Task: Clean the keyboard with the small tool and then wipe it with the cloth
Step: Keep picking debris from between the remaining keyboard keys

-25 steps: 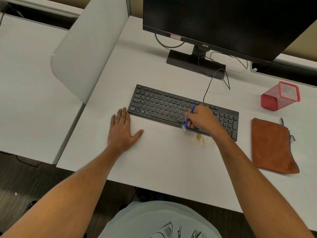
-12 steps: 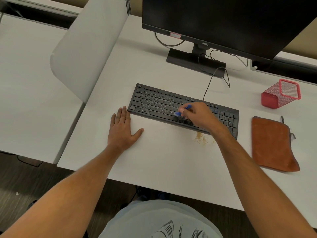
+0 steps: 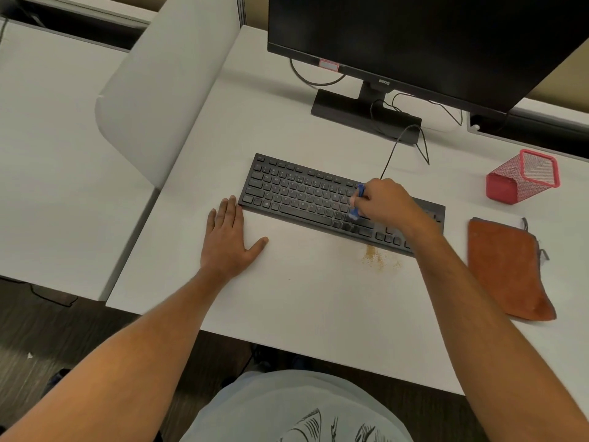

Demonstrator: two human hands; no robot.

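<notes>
At the white desk (image 3: 318,298), my right hand (image 3: 384,204) has its fingers curled round a small blue cleaning brush (image 3: 357,204), its tip down among the keys right of centre on the flat black keyboard (image 3: 296,193). I judge the tool is held nearly upright so its bristles can reach between the keycaps. My left hand (image 3: 228,242) lies flat on the desk with fingers straight and together, thumb spread, fingertips touching the keyboard's near left corner, apparently to keep the board from sliding under the brushing. A scatter of tan crumbs (image 3: 377,258) lies on the desk just in front of the keyboard's right half, which suggests the debris is being swept toward me. The rust-orange cloth (image 3: 506,266) for the wiping step lies untouched to the right of the keyboard, near my working hand. Behind it lies a red mesh pen holder (image 3: 522,177) on its side; a black monitor (image 3: 430,43) stands behind the keyboard.
</notes>
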